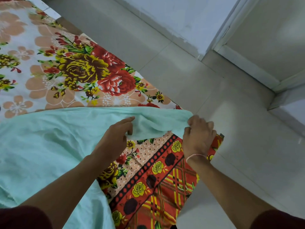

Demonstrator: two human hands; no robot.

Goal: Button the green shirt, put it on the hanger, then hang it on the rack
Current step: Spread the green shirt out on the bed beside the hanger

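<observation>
The pale green shirt (49, 142) lies spread over the left and lower part of the bed, with one edge stretched to the right toward the bed's corner. My right hand (198, 138) grips the far right end of that edge, fingers closed on the cloth. My left hand (116, 136) holds the same edge further left, thumb under and fingers over the fabric. No buttons show in this view. Neither a hanger nor a rack is in view.
The bed carries a floral sheet (79, 70) in red, yellow and peach, with a red checked border (165, 187) near me. Light floor tiles (181, 66) lie to the right. A pale door frame (247, 65) stands at the upper right.
</observation>
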